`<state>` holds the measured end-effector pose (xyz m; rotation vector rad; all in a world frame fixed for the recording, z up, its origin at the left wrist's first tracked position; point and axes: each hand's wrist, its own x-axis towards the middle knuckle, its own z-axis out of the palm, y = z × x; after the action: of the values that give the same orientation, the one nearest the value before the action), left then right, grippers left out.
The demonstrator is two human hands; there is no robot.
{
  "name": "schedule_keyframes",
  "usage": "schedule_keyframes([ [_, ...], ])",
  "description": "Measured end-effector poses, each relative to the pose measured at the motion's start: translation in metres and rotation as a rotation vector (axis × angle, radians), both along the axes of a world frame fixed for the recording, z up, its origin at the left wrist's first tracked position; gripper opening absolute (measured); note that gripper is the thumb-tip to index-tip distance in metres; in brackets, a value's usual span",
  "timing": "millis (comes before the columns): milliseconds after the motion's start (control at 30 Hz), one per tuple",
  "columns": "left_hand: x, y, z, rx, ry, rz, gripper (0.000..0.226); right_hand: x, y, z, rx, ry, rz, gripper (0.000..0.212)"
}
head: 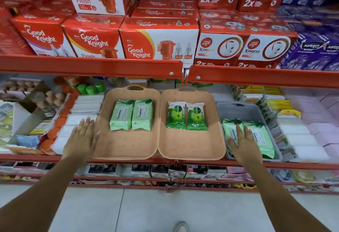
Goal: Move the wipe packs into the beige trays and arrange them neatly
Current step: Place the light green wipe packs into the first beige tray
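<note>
With four packs already in the two beige trays point(128, 145), the flat, spread right hand point(243, 144) rests on the packs point(260, 138) in the grey bin point(245, 110), left hand point(82, 138) empty; next, I judge, grasp one and carry it across.

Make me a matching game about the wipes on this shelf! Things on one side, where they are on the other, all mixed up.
Things:
1. Two pale green Himalaya wipe packs
2. Two dark green Dettol wipe packs
3. Left hand
4. Right hand

Places:
A. Resting on the green wipe packs in the grey plastic bin
B. Inside the right beige plastic tray
C. At the left edge of the left beige plastic tray
D. Inside the left beige tray

Pairs: 1-D, 2-B, 3-C, 4-A
</note>
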<state>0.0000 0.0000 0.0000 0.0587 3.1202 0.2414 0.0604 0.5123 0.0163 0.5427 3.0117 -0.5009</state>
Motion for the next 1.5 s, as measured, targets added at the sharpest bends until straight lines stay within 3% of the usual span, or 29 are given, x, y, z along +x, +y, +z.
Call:
schedule_keyframes([
  [400, 0.004, -0.004, -0.015, -0.07, 0.005, 0.059, 0.078, -0.027, 0.003, 0.002, 0.098, -0.179, -0.012, 0.065],
  [733, 0.003, -0.005, -0.019, -0.047, 0.064, 0.068, 0.072, -0.032, -0.021, 0.025, 0.103, 0.089, -0.064, 0.053],
  [867, 0.006, -0.003, -0.019, -0.051, 0.078, 0.065, 0.069, -0.025, -0.072, 0.05, -0.049, 0.209, -0.055, 0.057],
  [1100, 0.006, -0.002, -0.018, -0.035, 0.096, 0.061, 0.061, -0.036, -0.251, 0.062, -0.369, 0.174, 0.277, 0.044],
  [1333, 0.005, -0.004, -0.017, -0.02, 0.075, 0.052, 0.058, -0.082, -0.358, 0.013, -0.155, 0.139, 0.433, 0.041],
  [1500, 0.004, -0.005, -0.018, -0.013, 0.072, 0.04, 0.056, -0.075, -0.372, -0.032, -0.025, -0.176, 0.575, 0.068],
])
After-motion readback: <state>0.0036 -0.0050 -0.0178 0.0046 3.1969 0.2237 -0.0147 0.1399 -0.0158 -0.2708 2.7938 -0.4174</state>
